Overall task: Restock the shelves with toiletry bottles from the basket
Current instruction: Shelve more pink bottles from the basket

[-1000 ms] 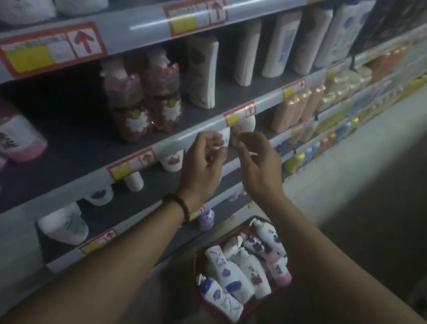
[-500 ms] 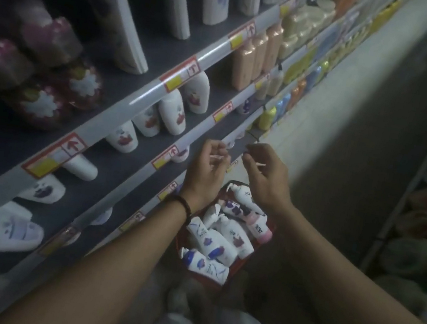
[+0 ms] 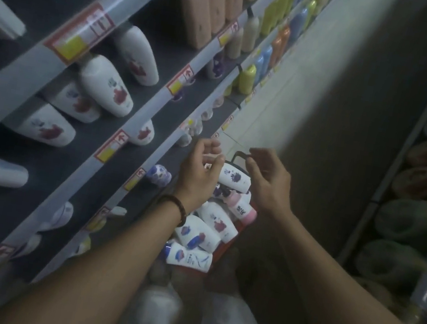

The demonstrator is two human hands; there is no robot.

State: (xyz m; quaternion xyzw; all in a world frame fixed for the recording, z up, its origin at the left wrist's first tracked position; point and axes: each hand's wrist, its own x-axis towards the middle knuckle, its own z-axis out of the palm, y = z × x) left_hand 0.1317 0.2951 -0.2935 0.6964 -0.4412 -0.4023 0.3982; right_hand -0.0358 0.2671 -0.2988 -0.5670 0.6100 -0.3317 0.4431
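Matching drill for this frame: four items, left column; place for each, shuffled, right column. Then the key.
1. tan bottles
2. pink-capped bottle
3. dark bracelet
4. yellow bottle

A. on the wrist below the left hand
B. lying in the red basket
C. standing on the low shelf near the floor
D. standing on the higher shelf

Pairs: 1-D, 2-B, 3-A, 4-C

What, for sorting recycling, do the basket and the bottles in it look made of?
Basket: likely rigid plastic, judging by its solid red wall; the finish is unclear in the dim light. Bottles: probably plastic, smooth white bodies with printed labels and molded caps, perhaps slightly glossy.
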